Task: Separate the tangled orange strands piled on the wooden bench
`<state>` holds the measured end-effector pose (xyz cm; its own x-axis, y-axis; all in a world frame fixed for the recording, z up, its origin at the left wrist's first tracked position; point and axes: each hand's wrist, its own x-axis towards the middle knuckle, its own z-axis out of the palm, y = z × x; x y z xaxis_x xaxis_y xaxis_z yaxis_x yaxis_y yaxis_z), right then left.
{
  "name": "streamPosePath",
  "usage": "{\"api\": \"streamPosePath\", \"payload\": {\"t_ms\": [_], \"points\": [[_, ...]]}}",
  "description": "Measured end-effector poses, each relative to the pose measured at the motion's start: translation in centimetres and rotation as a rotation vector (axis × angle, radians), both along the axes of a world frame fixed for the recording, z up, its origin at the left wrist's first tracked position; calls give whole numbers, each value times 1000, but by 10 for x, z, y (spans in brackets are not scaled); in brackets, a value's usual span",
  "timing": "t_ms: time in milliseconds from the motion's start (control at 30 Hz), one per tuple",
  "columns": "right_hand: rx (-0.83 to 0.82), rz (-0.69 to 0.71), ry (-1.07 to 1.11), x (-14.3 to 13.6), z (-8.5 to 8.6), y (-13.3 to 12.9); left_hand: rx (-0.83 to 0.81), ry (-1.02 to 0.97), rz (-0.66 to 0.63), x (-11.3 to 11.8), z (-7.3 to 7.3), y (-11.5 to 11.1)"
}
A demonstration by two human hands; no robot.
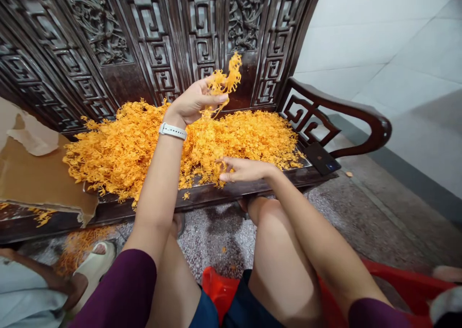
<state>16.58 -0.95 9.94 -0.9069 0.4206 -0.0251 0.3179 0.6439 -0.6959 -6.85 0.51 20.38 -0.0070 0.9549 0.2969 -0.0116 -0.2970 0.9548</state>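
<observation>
A big heap of small orange plastic, flower-like pieces [122, 145] covers the seat of a dark carved wooden bench. Raised above the heap, my left hand [195, 99] is closed on a cluster of orange plastic pieces [231, 75], which curls up past the fingertips. Some strands hang below the thumb. Lower down, at the heap's front edge, my right hand [243, 169] has thumb and fingers round some orange pieces [212, 167]. Exactly how many pieces it grips is hidden. A pale watch band [172, 131] is on my left wrist.
A torn cardboard box [43, 174] stands on the bench at left. The bench's armrest [378, 128] curves out at right, with a dark phone [321, 158] beside it. More orange bits [77, 248] lie on the floor near another person's sandal [96, 265]. A red plastic stool [218, 289] is beneath me.
</observation>
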Motion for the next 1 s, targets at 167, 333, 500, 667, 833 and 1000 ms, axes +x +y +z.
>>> {"api": "streamPosePath", "payload": {"t_ms": [167,333,500,667,833,1000], "points": [[-274,-317,497,6,0,19,40,229,-158,7,4,-10],[-354,-520,963,-6,11,15,-78,435,-410,28,-2,-8],[-360,-717,1078,-10,11,14,-146,468,-530,42,-20,-1],[-484,-813,1089,-7,1,27,-172,198,-328,53,-42,-3],[-532,-844,1118,-15,-4,27,-265,14,-91,72,-74,-31],[-462,-795,1041,-37,-8,19,-128,12,39,83,-98,-57]]}}
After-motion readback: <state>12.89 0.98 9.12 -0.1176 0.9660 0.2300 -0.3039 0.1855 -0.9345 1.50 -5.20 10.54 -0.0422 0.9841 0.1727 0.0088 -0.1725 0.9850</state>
